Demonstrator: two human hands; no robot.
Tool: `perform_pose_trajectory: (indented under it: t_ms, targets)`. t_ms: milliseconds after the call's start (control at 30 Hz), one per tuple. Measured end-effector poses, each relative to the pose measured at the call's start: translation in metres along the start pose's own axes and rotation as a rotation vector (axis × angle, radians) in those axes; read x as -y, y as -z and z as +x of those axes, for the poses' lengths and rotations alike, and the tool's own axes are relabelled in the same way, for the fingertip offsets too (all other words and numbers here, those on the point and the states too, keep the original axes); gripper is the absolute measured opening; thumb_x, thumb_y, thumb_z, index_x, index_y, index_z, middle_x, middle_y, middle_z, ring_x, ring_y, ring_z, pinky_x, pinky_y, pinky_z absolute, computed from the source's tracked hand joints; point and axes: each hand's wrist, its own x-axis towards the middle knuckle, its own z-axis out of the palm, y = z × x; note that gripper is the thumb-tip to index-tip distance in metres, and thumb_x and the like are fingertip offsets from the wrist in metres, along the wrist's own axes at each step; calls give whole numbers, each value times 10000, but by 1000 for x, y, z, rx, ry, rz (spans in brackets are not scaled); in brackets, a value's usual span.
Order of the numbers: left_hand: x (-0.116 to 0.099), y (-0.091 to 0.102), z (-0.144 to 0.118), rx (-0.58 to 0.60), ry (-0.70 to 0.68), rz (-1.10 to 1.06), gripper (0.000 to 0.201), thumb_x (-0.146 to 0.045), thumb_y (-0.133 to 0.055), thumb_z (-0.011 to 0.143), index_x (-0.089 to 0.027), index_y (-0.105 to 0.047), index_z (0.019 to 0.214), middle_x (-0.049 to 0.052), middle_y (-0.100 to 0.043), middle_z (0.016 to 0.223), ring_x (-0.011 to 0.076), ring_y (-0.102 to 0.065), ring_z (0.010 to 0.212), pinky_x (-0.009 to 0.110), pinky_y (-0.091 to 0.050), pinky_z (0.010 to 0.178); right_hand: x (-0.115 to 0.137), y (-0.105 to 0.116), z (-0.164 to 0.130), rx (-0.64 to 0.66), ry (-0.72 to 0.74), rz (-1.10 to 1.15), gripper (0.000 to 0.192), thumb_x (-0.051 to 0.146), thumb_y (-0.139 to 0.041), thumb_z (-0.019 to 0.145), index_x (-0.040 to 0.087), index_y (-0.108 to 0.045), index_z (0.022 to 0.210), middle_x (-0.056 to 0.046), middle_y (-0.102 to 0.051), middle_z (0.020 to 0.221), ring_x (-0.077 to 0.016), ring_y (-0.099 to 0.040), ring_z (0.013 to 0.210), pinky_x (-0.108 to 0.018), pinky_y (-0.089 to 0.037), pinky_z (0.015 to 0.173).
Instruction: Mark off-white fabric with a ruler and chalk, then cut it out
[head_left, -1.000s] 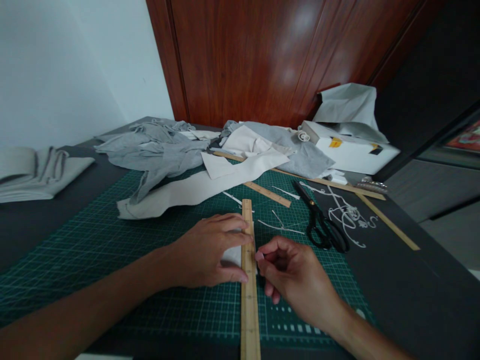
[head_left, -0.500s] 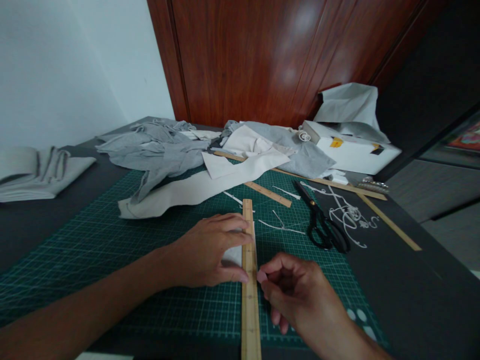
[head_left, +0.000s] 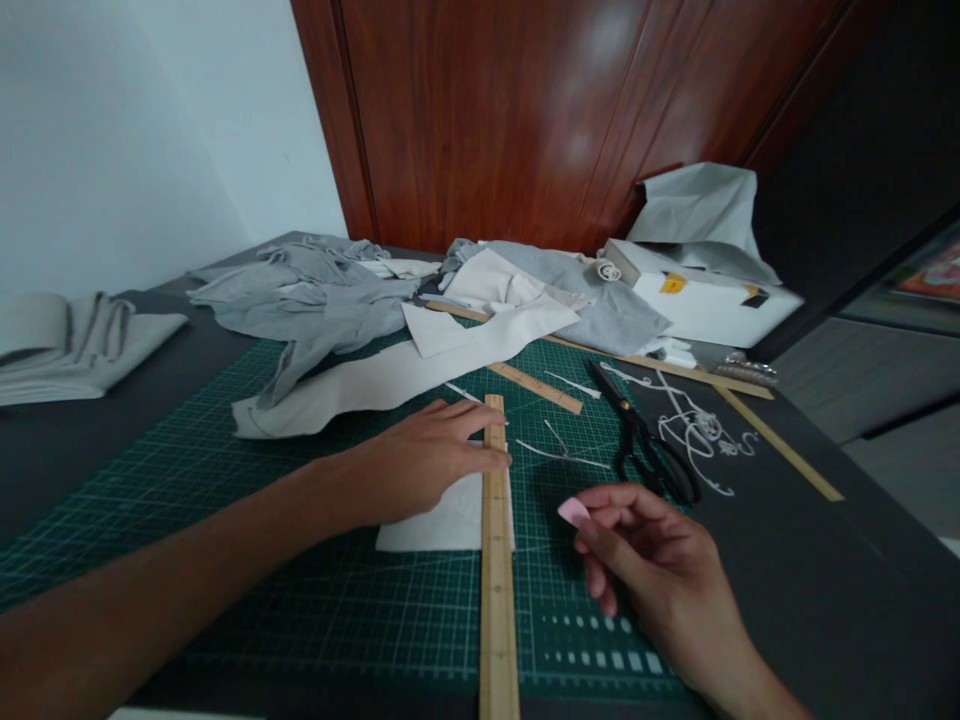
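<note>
The left hand (head_left: 420, 455) lies flat, fingers spread, across the wooden ruler (head_left: 496, 560), apparently pressing it down so that its edge stays put along the right side of the small white fabric piece (head_left: 442, 522) on the green cutting mat (head_left: 225, 500). The right hand (head_left: 660, 570) hovers just right of the ruler, its fingertips pinched shut on a pink tailor's chalk (head_left: 574, 512), lifted clear of the cloth. Beyond the ruler's far end lie a second, shorter ruler (head_left: 536, 388) and a long wooden stick (head_left: 675, 370), so three straightedges in all. One pair of black scissors (head_left: 645, 450) rests right of the ruler beside loose white trimmings (head_left: 697, 430). Grey and cream cloth (head_left: 337, 300) is heaped at the bench's far side.
</note>
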Motion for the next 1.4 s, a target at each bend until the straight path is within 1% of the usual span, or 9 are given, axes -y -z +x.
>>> perform_pose_trajectory:
  t_ms: [167, 300, 400, 533, 633, 733, 933, 1167, 1400]
  targets:
    - [-23, 7, -5, -44, 97, -140, 344, -217, -598, 968, -253, -716, 1288, 151, -566, 1524, 356, -483, 1473, 585, -414, 1174, -1, -1, 0, -31, 82, -31, 275, 357, -863, 893, 231, -767, 1117, 26, -741, 697, -100, -644, 481, -180, -546, 434]
    - [-43, 8, -17, -15, 89, -208, 465, -491, -782, 893, -274, -708, 1298, 148, -555, 1557, 411, -471, 1481, 617, -415, 1167, -2, -2, -4, -1, 221, -305, 112, 332, -767, 957, 255, -785, 1037, 20, -747, 693, -144, -694, 562, -235, -582, 520]
    - [-46, 5, -24, -7, 106, -280, 436, -488, -814, 873, -288, -722, 1249, 120, -593, 1493, 385, -503, 1451, 576, -419, 1183, 1, -5, -9, -3, 414, -594, 61, 267, -680, 1008, 280, -735, 1030, 19, -773, 769, -174, -751, 646, -276, -604, 598]
    - [-44, 2, -30, -21, 141, -330, 353, -396, -814, 889, -272, -722, 1206, 109, -614, 1436, 340, -527, 1423, 523, -435, 1190, 8, -18, -15, 100, 727, -815, 210, 119, -552, 1020, 261, -636, 1150, -57, -782, 1015, -234, -789, 944, -364, -667, 807]
    - [-42, 2, -38, -53, 140, -309, 368, -363, -815, 884, -251, -706, 1217, 120, -610, 1447, 349, -526, 1426, 541, -428, 1201, 7, -33, -16, 174, 837, -924, 293, 58, -509, 1004, 209, -596, 1239, -147, -772, 1174, -303, -752, 1162, -503, -672, 955]
    - [-39, 5, -49, -68, 150, -298, 365, -324, -831, 864, -249, -700, 1196, 105, -633, 1432, 337, -519, 1444, 529, -409, 1230, 0, -47, -15, 234, 890, -1034, 346, 32, -487, 997, 130, -576, 1316, -222, -782, 1265, -342, -730, 1265, -610, -606, 1084]
    - [-23, 7, -79, -97, 223, -269, 395, -429, -835, 870, -225, -697, 1179, 132, -650, 1455, 317, -549, 1447, 498, -447, 1225, -8, -62, -12, 361, 900, -1085, 394, -13, -467, 988, 63, -613, 1346, -240, -748, 1391, -321, -618, 1430, -587, -425, 1240]
    - [-3, 0, -118, -201, 265, -226, 520, -517, -837, 853, -245, -702, 1275, 124, -648, 1503, 315, -599, 1409, 493, -496, 1194, -9, -64, -10, 380, 921, -1053, 349, -16, -435, 995, 76, -666, 1239, -249, -756, 1376, -343, -678, 1351, -586, -515, 1160]
    - [4, 2, -130, -158, 268, -265, 676, -563, -852, 817, -235, -660, 1376, 143, -581, 1574, 326, -537, 1468, 545, -459, 1207, -16, -62, -7, 377, 966, -1021, 270, 5, -490, 991, 160, -684, 1097, -205, -772, 1367, -325, -697, 1329, -576, -530, 1146]
